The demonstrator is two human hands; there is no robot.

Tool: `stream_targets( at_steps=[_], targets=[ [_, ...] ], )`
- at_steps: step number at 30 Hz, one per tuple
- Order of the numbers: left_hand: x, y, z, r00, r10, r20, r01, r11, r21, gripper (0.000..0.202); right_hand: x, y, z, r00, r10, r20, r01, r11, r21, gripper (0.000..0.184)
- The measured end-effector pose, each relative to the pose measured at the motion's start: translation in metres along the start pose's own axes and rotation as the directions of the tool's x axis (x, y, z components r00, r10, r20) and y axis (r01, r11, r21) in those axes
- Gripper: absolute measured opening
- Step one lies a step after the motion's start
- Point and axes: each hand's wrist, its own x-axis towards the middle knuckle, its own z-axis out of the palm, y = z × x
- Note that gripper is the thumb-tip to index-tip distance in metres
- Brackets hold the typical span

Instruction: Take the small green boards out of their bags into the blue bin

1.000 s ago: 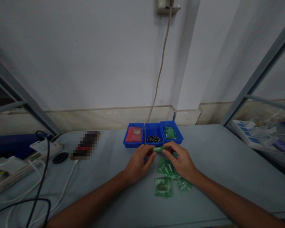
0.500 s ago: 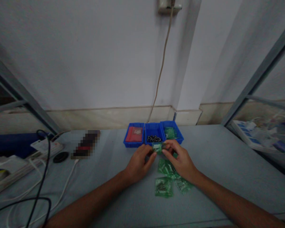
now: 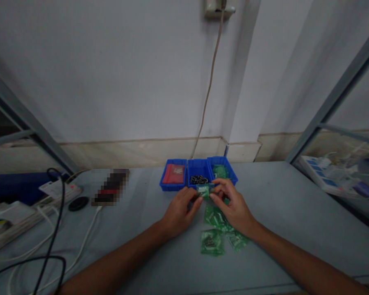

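Between both hands is a small green plastic bag (image 3: 204, 190), held just in front of the blue bins. My left hand (image 3: 182, 210) pinches its left edge, while my right hand (image 3: 233, 205) grips the right edge between thumb and fingers. Below them on the table lie several filled green bags (image 3: 212, 241), partly covered by my right hand. Beyond the held bag, the middle blue bin (image 3: 198, 164) contains small black and silver screw-like parts (image 3: 199, 180). Red bags (image 3: 174, 174) fill the left bin, and more green bags (image 3: 220, 171) lie in the right one.
A phone-like object (image 3: 112, 188), blurred out, lies at the left with a white cable (image 3: 89, 229). Near it are a round black disc (image 3: 78, 203), a power strip (image 3: 15, 229) and a black cable (image 3: 57, 217). Another power strip (image 3: 321, 176) stands at the right.
Both hands stay almost in place, holding the green bag. The bag's face has tilted very slightly; nothing else has visibly moved.
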Motion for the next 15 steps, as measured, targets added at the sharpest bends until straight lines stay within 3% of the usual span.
stream_targets(
  at_steps=[15],
  targets=[
    [0.0001,-0.0015,0.002,0.999,-0.032,-0.008,0.032,0.999,0.015,0.025,0.0004,-0.0003,0.0001,1.0,-0.002,0.0,0.002,1.0,-0.004,0.038]
  ],
)
